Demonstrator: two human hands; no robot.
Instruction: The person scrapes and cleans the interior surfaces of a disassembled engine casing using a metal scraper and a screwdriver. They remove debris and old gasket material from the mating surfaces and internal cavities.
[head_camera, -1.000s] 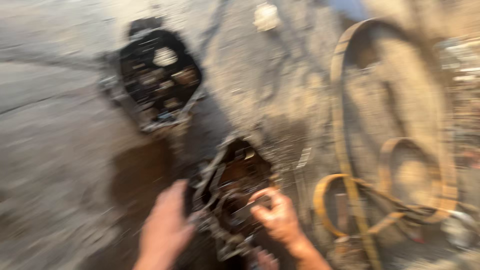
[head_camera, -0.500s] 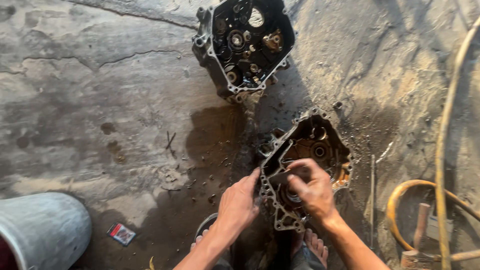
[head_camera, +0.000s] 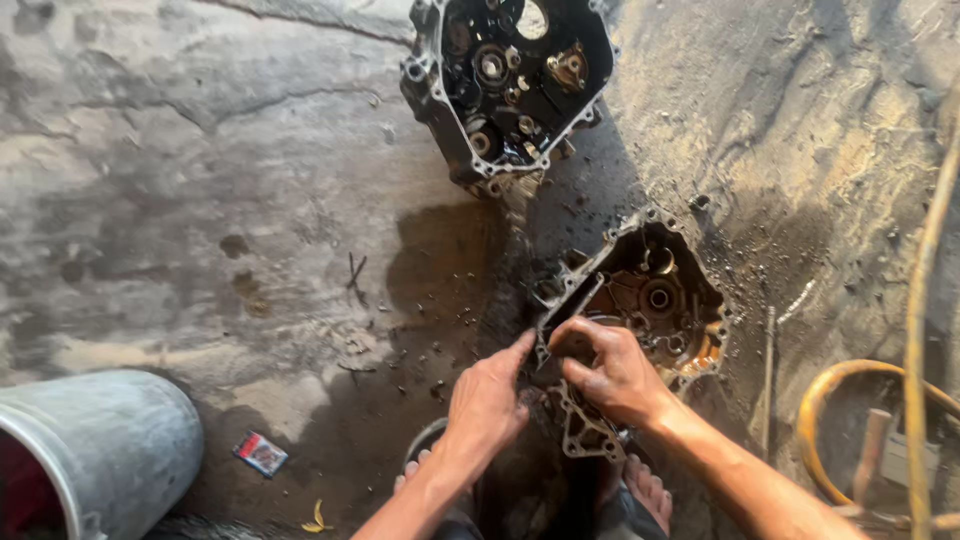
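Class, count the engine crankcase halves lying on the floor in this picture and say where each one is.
2. One crankcase half lies at the top centre, untouched; the other crankcase half lies lower right, under the left hand and right hand.

Near engine case half (head_camera: 640, 310): a dark, oil-stained metal casting with a pale gasket rim and bolt lugs, lying open side up on the wet concrete, its cavity showing a round bearing seat and orange-tinted parts at 4 o'clock. A narrow dark strip (head_camera: 570, 308) is leaning diagonally across its rim at 9 o'clock. The casting's lower end is lying partly hidden beneath the hands.
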